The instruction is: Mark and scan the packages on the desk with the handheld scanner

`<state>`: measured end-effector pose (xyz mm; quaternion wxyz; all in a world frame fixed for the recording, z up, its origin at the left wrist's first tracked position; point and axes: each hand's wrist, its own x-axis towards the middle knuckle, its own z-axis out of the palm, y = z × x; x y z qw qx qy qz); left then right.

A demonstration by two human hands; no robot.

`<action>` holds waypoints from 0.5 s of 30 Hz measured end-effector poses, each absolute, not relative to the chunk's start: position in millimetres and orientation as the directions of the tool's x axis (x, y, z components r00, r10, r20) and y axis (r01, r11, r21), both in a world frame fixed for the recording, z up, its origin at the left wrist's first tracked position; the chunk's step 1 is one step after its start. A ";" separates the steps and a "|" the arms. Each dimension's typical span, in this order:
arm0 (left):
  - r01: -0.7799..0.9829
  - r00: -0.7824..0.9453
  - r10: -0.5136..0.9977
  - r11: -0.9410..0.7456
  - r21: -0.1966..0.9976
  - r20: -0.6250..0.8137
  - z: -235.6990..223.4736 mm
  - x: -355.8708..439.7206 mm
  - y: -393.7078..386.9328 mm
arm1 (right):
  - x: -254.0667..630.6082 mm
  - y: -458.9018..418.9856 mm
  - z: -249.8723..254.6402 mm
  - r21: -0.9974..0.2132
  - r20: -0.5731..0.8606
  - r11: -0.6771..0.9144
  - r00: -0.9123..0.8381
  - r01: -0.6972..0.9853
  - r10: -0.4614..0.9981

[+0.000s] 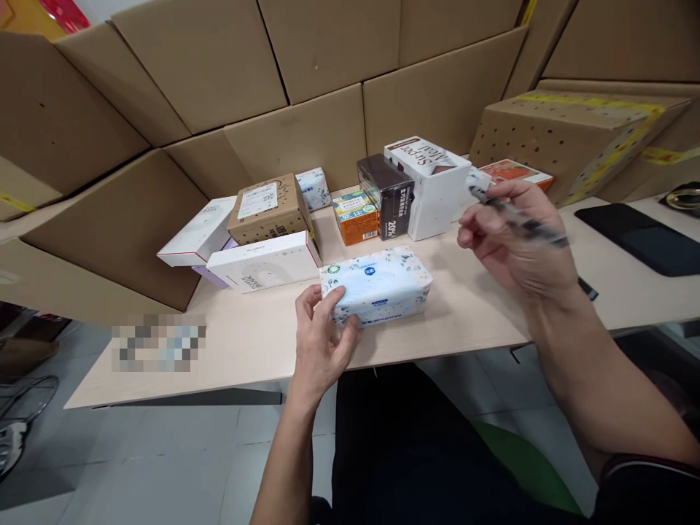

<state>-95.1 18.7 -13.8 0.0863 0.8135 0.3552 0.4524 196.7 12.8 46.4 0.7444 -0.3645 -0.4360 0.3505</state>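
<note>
A pack of tissues (pixel 388 281), white and pale blue with a leaf print, lies on the table in front of me. My left hand (pixel 325 332) is closed on its left end, thumb at the near side and fingers over the top. Off to the right, my right hand (pixel 522 237) is raised above the table. It pinches a dark pen (pixel 533 227), smeared by motion, with its black end pointing up and left. A tall white box (pixel 437 197) with "Super Meal" on top stands just left of that hand.
Behind the pack are a dark brown box (pixel 391 193), an orange and green box (pixel 356 219), a brown carton (pixel 270 211) and white flat boxes (pixel 265 262). Large cardboard boxes (pixel 311 146) wall the back. A black phone (pixel 645 237) lies at the right.
</note>
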 end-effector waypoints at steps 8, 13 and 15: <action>0.500 0.362 0.599 -0.772 0.393 0.714 -13.4 -94.1 19.1 | 140.2 13.1 84.3 -0.866 0.479 0.484 0.072 -0.122 0.875; 0.503 0.384 0.613 -0.766 0.400 0.691 -12.5 -93.7 18.1 | 120.4 24.4 74.0 -0.877 0.462 0.472 -0.117 0.089 0.879; 0.498 0.386 0.616 -0.766 0.407 0.686 -12.4 -93.5 17.8 | 120.7 27.8 67.4 -0.877 0.446 0.460 -0.119 0.142 0.887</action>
